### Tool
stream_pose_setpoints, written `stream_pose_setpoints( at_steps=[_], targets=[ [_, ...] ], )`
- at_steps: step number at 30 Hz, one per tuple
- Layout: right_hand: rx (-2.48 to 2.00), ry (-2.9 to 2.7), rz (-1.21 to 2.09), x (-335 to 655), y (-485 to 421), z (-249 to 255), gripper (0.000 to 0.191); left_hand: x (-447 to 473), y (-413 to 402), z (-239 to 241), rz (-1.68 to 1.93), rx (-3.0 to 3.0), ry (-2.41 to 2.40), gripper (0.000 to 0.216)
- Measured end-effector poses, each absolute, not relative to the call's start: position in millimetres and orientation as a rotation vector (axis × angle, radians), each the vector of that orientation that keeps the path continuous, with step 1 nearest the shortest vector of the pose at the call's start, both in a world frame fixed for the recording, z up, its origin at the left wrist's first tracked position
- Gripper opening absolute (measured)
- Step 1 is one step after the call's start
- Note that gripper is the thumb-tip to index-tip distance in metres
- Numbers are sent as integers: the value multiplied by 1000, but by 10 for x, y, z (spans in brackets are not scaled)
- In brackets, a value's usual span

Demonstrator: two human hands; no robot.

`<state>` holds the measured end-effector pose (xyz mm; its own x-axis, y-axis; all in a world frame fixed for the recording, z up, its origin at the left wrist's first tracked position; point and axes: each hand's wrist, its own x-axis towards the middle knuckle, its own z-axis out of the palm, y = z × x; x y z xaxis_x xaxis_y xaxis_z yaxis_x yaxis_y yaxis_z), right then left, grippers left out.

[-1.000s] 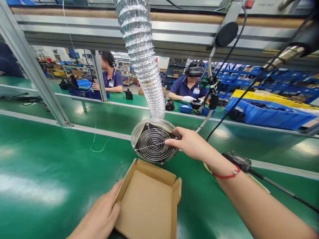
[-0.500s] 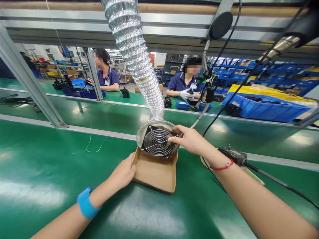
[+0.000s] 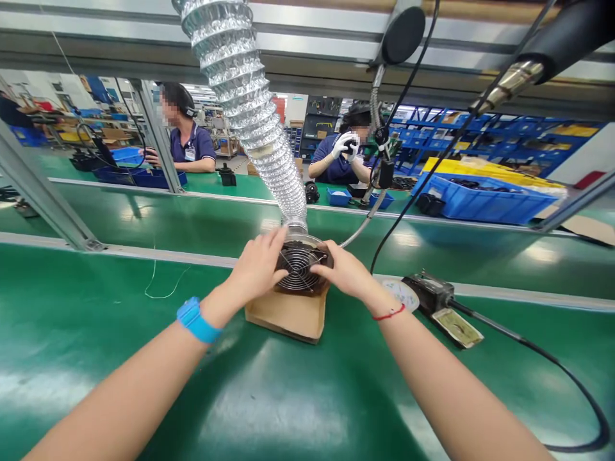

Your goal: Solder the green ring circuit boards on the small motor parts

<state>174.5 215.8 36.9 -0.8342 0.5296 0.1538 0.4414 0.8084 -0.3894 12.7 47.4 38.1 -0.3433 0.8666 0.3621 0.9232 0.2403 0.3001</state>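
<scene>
A square black cooling fan with a round wire guard (image 3: 298,270) leans in front of the flared mouth of a silver exhaust duct (image 3: 262,128). Beneath it lies a shallow open cardboard box (image 3: 288,312) on the green bench. My left hand (image 3: 257,266) grips the fan's left side, thumb at the front and fingers over the top. On the opposite edge, my right hand (image 3: 343,269) holds the fan between thumb and fingers. The fan's back and the fingertips behind it are hidden.
Right of the fan sit a soldering iron stand (image 3: 430,291) with a cable and a soiled sponge (image 3: 459,326). A hot-air tool (image 3: 523,73) hangs at upper right. Across the bench are two co-workers, a blue bin (image 3: 494,202) and a metal post (image 3: 48,186).
My left hand has left the cardboard box's side and moved up to the fan's left edge. My right hand stays on the fan. The view has shifted slightly; one co-worker's gloved hands are raised.
</scene>
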Motion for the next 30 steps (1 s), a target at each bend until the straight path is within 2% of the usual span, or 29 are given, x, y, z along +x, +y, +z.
stream_pose_setpoints(
  at_steps=[6,12,15,19,21,26,30],
  targets=[
    [-861,-2754,341,1771,2038,230,35,72,662,496,-510,-1833,-2178,58],
    [-761,-2715,214,1935,1840,65,32,212,389,196,-643,-1754,-2189,47],
    [-707,-2700,168,1966,1800,3,31,160,336,119,-821,-1739,-2237,48],
    [-684,-2696,125,1917,1860,20,29,-66,210,17,-1194,-1693,-2304,70],
    [-678,-2695,125,1897,1892,36,29,-124,129,-122,-1408,-1604,-2376,74],
    [-683,-2698,207,1931,2025,-3,31,119,157,-558,-1823,-1397,-2576,55],
    [-711,-2692,257,2010,2208,23,46,469,332,-587,-2038,-1226,-2585,56]
  ],
)
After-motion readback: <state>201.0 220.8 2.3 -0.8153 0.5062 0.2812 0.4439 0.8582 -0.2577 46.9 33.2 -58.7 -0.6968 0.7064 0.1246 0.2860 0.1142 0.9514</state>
